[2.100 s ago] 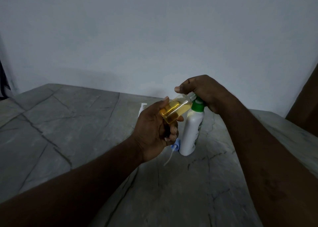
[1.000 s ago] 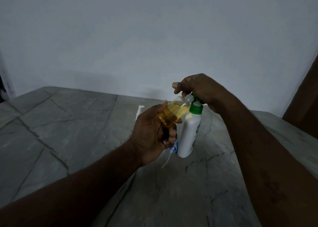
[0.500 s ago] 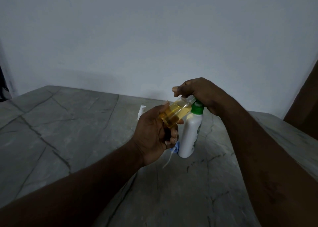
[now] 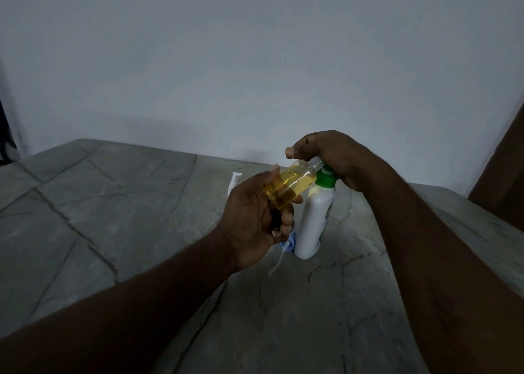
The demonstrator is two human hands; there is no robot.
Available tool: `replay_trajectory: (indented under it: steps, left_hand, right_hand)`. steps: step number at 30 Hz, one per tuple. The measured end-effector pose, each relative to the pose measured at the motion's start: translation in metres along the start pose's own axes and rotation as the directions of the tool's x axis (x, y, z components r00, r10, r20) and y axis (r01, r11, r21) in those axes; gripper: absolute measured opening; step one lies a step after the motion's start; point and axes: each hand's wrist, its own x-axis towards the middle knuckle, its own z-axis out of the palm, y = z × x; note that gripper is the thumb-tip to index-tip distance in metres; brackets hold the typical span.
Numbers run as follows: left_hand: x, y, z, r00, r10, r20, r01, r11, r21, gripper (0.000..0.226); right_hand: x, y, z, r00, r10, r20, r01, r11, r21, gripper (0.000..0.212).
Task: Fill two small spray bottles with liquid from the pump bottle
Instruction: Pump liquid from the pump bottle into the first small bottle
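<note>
Since a second ago the right grip point(image 4: 334, 158) has sunk a little onto the pump head, while the left grip point(image 4: 255, 220) has hardly shifted. At the left spreads the grey cracked stone desk point(image 4: 99, 203). On it a small white spray-topped piece point(image 4: 234, 182) stands behind the left grip, only partly seen. The left grip grasps the small clear plastic spray bottle point(image 4: 289, 186), thumb above and fingers curled beneath. It holds the bottle tilted in the air, with the open neck raised rightward under the right grip's fingers; yellow liquid fills most of it. Below, a blue spray cap point(image 4: 287, 244) with a white dip tube lies on the desk, just beside the base of the upright tall white pump bottle point(image 4: 314, 223) with a green collar. The right grip is clenched over that bottle's top.
</note>
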Motion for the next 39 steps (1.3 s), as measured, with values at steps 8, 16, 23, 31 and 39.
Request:
replay_trajectory:
  steps: [8,16,23,31,39]
  left_hand:
    - [-0.0004,0.0002,0.0011,1.000,-0.001,0.004,0.001,1.000,-0.009,0.055]
    - [0.0003,0.0002,-0.0013,1.000,0.004,-0.002,-0.004,1.000,-0.001,0.055]
    - [0.0012,-0.0013,-0.0011,1.000,-0.013,-0.001,0.013,1.000,-0.011,0.055]
    - [0.0016,-0.0007,-0.0019,1.000,-0.006,0.008,0.006,1.000,-0.014,0.056]
    - [0.0017,-0.0018,-0.0028,1.000,-0.013,-0.011,0.013,1.000,0.006,0.054]
  right_hand:
    - [0.0017,-0.0048,-0.0064,0.995,-0.075,-0.061,0.072,0.996,-0.049,0.035]
    - [-0.0021,-0.0033,0.0006,0.999,0.033,-0.031,-0.034,0.999,-0.035,0.024]
    - [-0.0026,-0.0056,-0.0017,0.999,-0.004,-0.047,0.001,0.997,-0.079,0.032]
    - [-0.0012,-0.0059,-0.0039,0.998,-0.010,-0.059,0.006,0.997,-0.073,0.036]
    - [-0.0031,-0.0031,0.0020,0.998,0.061,0.003,-0.061,0.998,-0.013,0.034]
